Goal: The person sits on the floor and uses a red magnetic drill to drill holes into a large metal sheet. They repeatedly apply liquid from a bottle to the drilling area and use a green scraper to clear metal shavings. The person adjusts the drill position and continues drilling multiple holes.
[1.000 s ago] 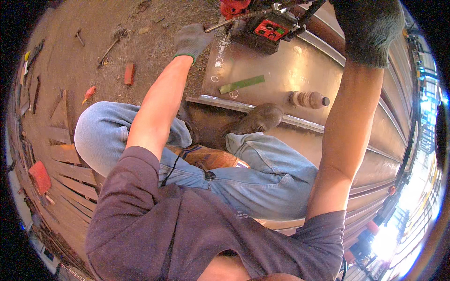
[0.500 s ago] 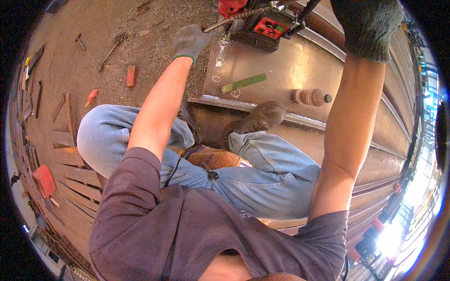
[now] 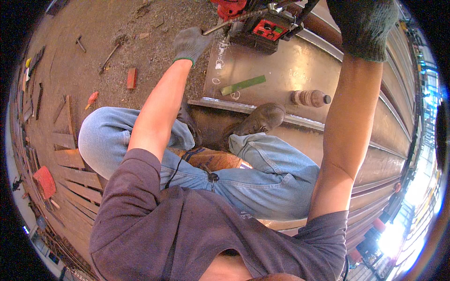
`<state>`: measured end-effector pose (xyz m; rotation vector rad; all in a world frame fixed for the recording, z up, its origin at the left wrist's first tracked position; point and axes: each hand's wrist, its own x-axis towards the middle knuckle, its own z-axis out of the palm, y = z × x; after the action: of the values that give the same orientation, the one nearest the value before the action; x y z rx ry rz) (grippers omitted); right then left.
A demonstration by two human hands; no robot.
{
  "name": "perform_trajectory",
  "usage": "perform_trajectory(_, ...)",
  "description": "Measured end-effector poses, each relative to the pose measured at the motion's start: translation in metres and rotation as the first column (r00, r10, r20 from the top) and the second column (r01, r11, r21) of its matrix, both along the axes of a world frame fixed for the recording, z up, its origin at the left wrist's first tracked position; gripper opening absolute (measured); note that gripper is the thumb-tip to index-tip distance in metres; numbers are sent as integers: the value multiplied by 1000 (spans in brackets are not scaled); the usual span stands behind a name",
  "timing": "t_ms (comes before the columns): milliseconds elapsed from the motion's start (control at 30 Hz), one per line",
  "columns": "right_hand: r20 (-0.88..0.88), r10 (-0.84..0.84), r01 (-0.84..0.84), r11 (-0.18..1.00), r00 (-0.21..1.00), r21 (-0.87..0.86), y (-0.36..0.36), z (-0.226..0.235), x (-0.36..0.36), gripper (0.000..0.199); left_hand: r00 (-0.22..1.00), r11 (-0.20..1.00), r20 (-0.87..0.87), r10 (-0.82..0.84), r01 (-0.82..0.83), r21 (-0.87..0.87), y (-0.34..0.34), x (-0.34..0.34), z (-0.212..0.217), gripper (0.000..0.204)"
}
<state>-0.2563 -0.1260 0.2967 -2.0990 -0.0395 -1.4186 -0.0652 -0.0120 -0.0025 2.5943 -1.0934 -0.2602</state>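
Note:
A grey knit glove with a green cuff covers my left hand [image 3: 190, 44]. Its fingers are closed round the near end of a slim metal rod [image 3: 228, 24], which slants up to a black machine [image 3: 255, 40] with a red control panel [image 3: 270, 30]. Beside that machine's far left side is a red part [image 3: 229, 8]. My right hand [image 3: 368, 30], in a dark grey glove, reaches to the top edge at the right of the machine. Its fingers are cut off or in shadow, so its grip is hidden. The machine stands on a brown steel beam [image 3: 281, 63].
A green flat strip [image 3: 243, 85] and a plastic bottle [image 3: 310, 98] lie on the beam before my boots [image 3: 265, 117]. More steel beams [image 3: 391, 126] run along the right. On the dirt floor at left are a red block [image 3: 132, 78], a hammer [image 3: 81, 43] and metal strips [image 3: 77, 173].
My right hand has shifted slightly left. My left hand has moved very little and stays on the metal rod.

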Motion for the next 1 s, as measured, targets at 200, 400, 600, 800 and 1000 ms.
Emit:
perform_trajectory(200, -38, 23, -7, 924, 999, 382, 8, 7, -3, 33, 1000, 1000, -7, -2, 2, -25, 1, 0, -2, 50)
perform_trajectory(400, -50, -16, 34, 917, 999, 397, 18, 8, -5, 33, 999, 1000, -32, 9, -9, 7, 0, -1, 1, 51)
perform_trajectory(600, -47, -69, 81, 936, 996, 343, 17, 6, -3, 33, 1000, 1000, -10, 13, -12, 8, 0, 0, -2, 51)
perform_trajectory(800, -38, -23, 35, 932, 999, 361, 15, 5, -4, 34, 999, 999, -30, 12, -11, 34, 1, -2, 5, 51)
perform_trajectory(1000, -27, 55, -49, 982, 998, 180, 1, 1, -5, 34, 1000, 1000, -22, 9, -9, 24, 1, -1, 4, 52)
